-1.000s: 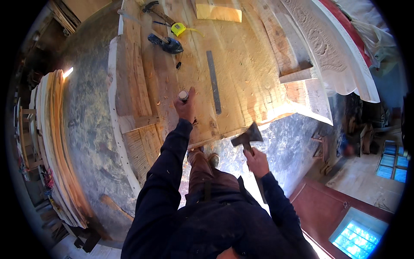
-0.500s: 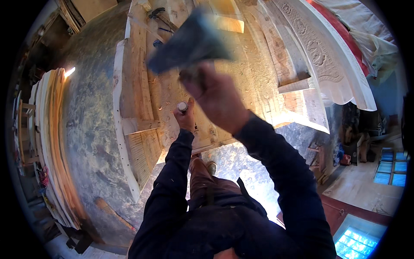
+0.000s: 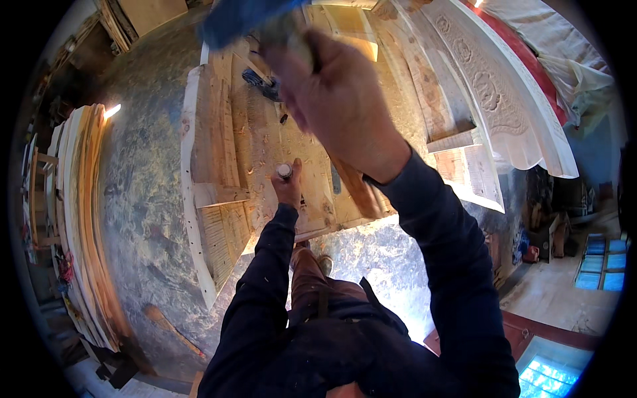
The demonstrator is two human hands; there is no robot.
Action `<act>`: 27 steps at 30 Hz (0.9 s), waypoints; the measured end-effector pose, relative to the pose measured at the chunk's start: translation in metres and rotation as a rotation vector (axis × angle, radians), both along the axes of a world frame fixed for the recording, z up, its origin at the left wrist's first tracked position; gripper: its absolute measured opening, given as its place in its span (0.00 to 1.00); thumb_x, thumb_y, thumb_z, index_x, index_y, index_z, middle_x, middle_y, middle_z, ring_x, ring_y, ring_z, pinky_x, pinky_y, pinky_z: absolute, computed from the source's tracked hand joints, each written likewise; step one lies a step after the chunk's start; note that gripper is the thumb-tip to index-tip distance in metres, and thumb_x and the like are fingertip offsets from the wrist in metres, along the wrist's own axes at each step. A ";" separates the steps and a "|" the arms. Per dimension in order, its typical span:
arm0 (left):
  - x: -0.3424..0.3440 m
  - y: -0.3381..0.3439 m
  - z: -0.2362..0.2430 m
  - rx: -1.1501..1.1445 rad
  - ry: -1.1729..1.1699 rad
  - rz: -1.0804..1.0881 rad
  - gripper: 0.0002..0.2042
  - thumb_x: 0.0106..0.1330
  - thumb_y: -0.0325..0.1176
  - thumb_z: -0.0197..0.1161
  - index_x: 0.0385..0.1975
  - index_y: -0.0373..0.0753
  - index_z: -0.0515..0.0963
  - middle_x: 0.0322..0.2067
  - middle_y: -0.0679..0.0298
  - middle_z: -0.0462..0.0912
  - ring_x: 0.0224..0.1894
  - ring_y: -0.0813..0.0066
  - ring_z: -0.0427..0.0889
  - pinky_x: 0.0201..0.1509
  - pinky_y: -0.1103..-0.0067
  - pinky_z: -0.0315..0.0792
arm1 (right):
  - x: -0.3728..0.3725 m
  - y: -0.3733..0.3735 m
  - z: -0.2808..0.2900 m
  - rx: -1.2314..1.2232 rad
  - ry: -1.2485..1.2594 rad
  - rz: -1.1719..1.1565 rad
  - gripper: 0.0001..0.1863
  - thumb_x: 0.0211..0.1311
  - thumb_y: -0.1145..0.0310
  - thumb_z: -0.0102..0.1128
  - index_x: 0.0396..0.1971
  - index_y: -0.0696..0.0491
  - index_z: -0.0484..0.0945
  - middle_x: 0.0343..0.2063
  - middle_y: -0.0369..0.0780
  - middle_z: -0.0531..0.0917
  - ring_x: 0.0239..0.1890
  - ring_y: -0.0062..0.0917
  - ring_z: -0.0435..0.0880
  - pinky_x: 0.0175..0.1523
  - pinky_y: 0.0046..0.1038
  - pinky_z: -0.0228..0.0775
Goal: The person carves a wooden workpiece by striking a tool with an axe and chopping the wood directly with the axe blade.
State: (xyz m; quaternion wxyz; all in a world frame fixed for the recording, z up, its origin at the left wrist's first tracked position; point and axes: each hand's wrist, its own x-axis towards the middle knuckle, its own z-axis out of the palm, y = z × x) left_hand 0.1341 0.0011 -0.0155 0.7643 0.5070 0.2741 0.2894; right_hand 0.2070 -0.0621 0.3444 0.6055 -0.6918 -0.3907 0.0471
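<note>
My left hand (image 3: 288, 187) is closed around an upright tool, apparently a chisel, whose round pale handle end (image 3: 284, 170) faces up. Its lower part is hidden by the hand. Raised high above the bench, my right hand (image 3: 352, 99) grips a hatchet. The hatchet's bluish steel head (image 3: 242, 21) is blurred and cut by the upper edge, and its wooden handle (image 3: 361, 192) shows below the hand. Beneath both hands lies a wooden work surface (image 3: 262, 142) scattered with shavings.
A dark tool (image 3: 261, 84) lies on the wood beyond my left hand. Upright timber sides flank the surface, and a carved white panel (image 3: 488, 89) stands on the right. Stacked boards (image 3: 86, 232) line the left. A brush (image 3: 172, 328) rests on the floor.
My right hand and the hatchet have risen toward the camera and the upper edge. The left hand keeps its grip on the chisel in nearly the same place.
</note>
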 end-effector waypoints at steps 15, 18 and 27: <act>-0.010 0.014 0.011 0.020 0.068 -0.202 0.20 0.67 0.41 0.71 0.17 0.46 0.68 0.16 0.78 0.69 0.18 0.90 0.64 0.21 0.83 0.55 | -0.005 -0.009 -0.019 -0.385 0.011 -0.024 0.20 0.71 0.56 0.56 0.31 0.61 0.77 0.21 0.53 0.79 0.25 0.49 0.81 0.29 0.41 0.70; -0.008 0.014 0.010 0.011 0.056 -0.207 0.19 0.67 0.39 0.71 0.18 0.45 0.70 0.16 0.77 0.70 0.18 0.89 0.65 0.22 0.83 0.57 | -0.011 0.010 0.004 -0.030 0.068 -0.142 0.16 0.71 0.59 0.57 0.36 0.59 0.75 0.17 0.51 0.77 0.20 0.47 0.80 0.24 0.38 0.68; -0.012 0.007 -0.015 0.220 0.134 -0.222 0.13 0.65 0.38 0.72 0.26 0.35 0.79 0.22 0.73 0.76 0.26 0.85 0.73 0.29 0.77 0.70 | 0.000 -0.049 -0.124 -0.765 -0.373 0.206 0.21 0.69 0.53 0.56 0.33 0.60 0.79 0.25 0.54 0.82 0.32 0.52 0.83 0.39 0.49 0.73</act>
